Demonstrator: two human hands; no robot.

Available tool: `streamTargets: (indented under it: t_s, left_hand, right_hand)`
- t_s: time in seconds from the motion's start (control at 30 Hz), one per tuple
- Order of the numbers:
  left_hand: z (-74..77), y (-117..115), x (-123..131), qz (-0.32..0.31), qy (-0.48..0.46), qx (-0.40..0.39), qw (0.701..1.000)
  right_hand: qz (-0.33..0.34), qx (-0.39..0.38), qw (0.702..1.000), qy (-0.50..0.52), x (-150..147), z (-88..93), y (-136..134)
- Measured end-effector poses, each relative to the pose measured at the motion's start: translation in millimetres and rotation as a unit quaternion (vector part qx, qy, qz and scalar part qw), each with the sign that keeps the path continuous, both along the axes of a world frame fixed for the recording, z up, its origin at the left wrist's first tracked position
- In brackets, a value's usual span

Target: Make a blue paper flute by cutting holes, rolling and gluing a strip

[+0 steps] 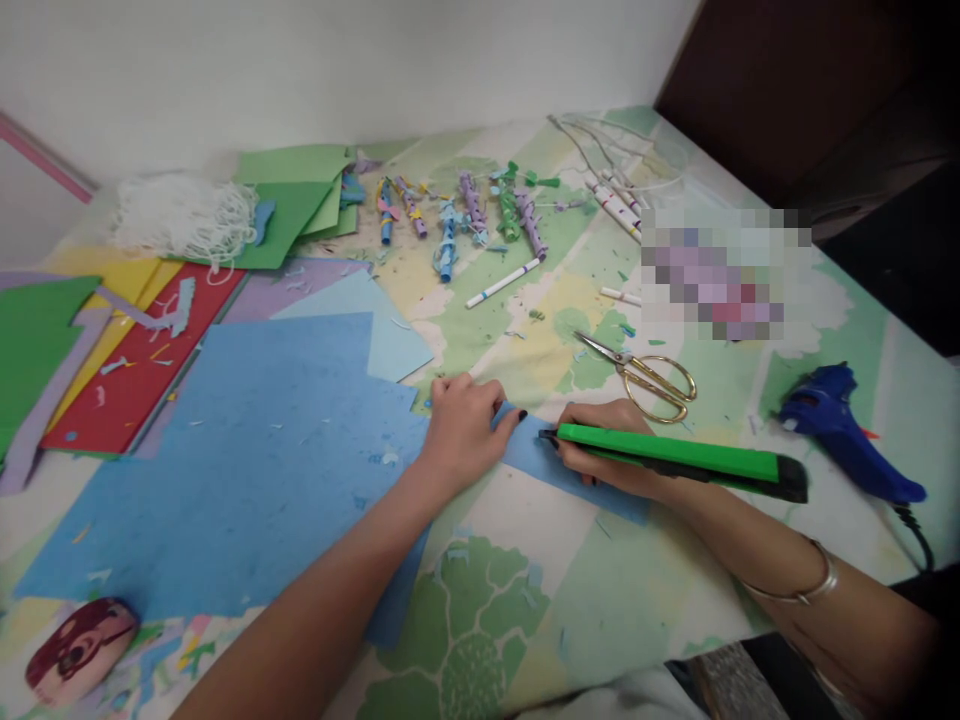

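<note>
Our left hand (465, 425) is curled over a narrow blue paper strip (529, 452) on the green-and-white floral cloth (480, 660) (can't tell if it's pinching), our right hand (607, 450) grips a long green-and-black plastic cutter (667, 453), so we'd keep that left thumb (511, 425) clear and go light.

The left hand (466, 420) rests on one end of a blue strip (534, 458); the right hand (609, 414) grips a green cutter (667, 455) above it. On the counter (570, 580), scissors (628, 365) lie just beyond the right hand, a glue gun (847, 437) to the right, a blue sheet (285, 450) left, paper rolls (472, 202) farther back.
</note>
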State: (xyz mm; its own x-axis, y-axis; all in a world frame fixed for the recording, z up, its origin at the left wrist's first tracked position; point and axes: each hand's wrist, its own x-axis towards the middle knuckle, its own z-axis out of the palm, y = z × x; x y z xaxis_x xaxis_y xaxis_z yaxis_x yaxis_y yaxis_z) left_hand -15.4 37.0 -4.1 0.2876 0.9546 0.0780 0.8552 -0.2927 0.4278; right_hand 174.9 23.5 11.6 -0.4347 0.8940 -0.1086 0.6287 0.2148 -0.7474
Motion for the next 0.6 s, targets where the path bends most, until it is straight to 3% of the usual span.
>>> streamTargets:
  t_s: [0.4, 0.6]
  left_hand:
    - [-1.2, -1.0, -0.3, -0.013, 0.006, 0.003, 1.000]
    - [-0.8, -3.0, -1.7, -0.013, -0.001, 0.010, 1.000]
  right_hand:
    - [0.011, 0.020, 0.999, 0.022, 0.5, -2.5, -1.8]
    - [0.009, -0.032, 0.999, -0.010, 2.8, 2.3, 2.1]
